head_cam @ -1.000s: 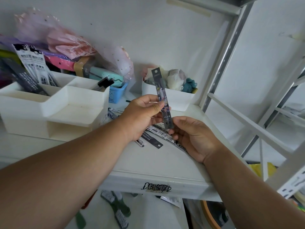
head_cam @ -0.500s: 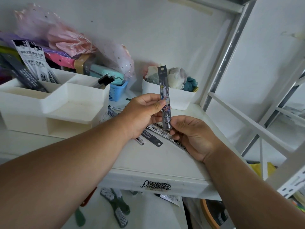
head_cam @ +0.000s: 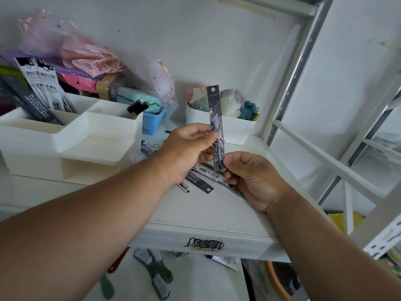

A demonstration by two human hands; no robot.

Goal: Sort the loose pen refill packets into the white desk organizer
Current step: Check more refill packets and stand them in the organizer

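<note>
Both hands (left hand (head_cam: 186,153), right hand (head_cam: 251,179)) pinch refill packet (head_cam: 216,118) upright.

left arm (head_cam: 91,216): bare from wrist up to frame edge, no sleeve in view
right arm (head_cam: 325,242): bare likewise, no sleeve in view
left hand (head_cam: 186,153): bare, no glove, ring or watch
right hand (head_cam: 253,181): bare, no glove, ring or watch; short nails on the fingers (head_cam: 233,165)
</note>
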